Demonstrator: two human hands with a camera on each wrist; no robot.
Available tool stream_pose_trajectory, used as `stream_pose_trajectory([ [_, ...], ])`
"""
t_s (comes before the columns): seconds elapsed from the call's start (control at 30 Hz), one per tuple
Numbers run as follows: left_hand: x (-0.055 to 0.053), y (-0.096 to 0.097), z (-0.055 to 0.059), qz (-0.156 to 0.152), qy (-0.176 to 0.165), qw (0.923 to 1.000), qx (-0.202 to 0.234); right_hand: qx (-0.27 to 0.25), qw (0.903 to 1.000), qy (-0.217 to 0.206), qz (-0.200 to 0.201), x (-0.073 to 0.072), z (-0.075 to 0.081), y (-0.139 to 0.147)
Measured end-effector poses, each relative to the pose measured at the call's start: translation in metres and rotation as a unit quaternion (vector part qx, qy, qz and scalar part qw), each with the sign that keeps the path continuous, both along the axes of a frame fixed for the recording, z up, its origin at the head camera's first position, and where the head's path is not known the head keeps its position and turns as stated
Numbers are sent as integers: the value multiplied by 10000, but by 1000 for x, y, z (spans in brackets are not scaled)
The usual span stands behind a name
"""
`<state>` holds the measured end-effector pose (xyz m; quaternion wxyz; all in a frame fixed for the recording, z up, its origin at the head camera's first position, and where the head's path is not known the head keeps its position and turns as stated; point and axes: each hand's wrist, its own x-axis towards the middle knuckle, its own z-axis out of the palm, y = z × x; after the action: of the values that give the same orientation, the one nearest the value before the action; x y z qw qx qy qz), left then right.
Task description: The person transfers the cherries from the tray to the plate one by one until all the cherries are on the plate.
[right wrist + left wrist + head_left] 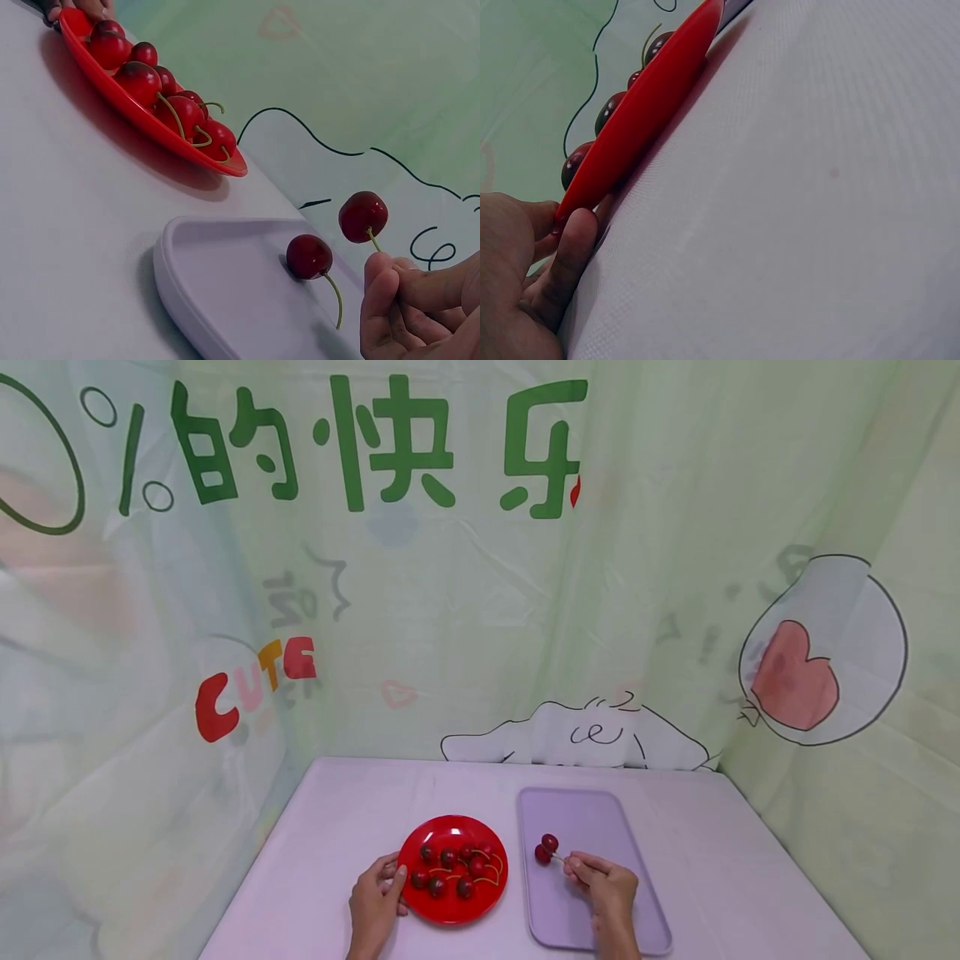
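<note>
My left hand (377, 893) grips the left rim of a red plate (450, 910), thumb on one side and fingers on the other; the left wrist view shows the plate's edge between them. Several dark red cherries with green stems, among them one cherry (139, 82), lie on the plate. Over the lilac tray (540, 910), my right hand (607, 889) pinches the thin stem of a cherry (364, 217), which points up and away from the fingertips. Another cherry (309, 256) with its stem rests on the tray just beside the held one.
Plate and tray stand side by side on a white-covered table (367, 793), a narrow gap between them. A pale green printed curtain (480, 610) hangs behind the table and along both sides.
</note>
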<state>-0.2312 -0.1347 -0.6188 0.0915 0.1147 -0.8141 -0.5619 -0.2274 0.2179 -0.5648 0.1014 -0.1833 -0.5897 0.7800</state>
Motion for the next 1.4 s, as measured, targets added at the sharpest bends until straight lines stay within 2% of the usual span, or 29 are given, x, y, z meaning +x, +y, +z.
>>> stream_pose_trajectory([
  [0.7, 1, 2, -2, 38, -18, 10000, -52, 50, 10000, 75, 10, -2, -1, -5],
  [1.4, -2, 0, -3, 61, 33, 10000, -47, 108, 9990, 212, 380, -15, 4, -16],
])
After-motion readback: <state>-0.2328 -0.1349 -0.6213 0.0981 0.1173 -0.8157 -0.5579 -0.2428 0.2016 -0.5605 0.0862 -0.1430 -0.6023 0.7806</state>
